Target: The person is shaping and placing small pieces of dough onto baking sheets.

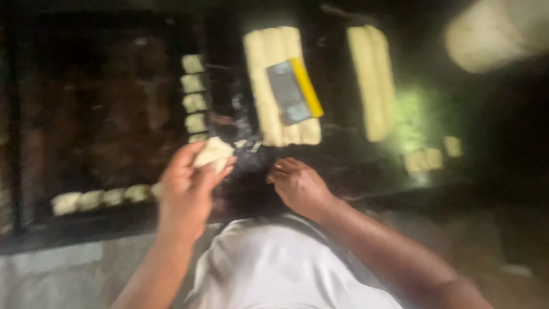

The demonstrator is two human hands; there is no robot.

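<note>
The view is blurred and dim. My left hand (186, 183) is raised over the dark work surface (343, 154) and grips a small pale piece of dough (213, 153) between the fingers. My right hand (297, 183) rests low at the surface's near edge, fingers curled; nothing shows in it. Just beyond both hands lies a slab of several pale dough logs (274, 63) with a scraper (294, 90), grey blade and yellow handle, lying on top.
A dark tray (103, 114) at left carries a column of dough pieces (194, 94) and a row (103, 197) along its near edge. A second dough slab (373, 80) lies at right, small pieces (426, 157) beyond it, a pale blurred object (492, 34) top right.
</note>
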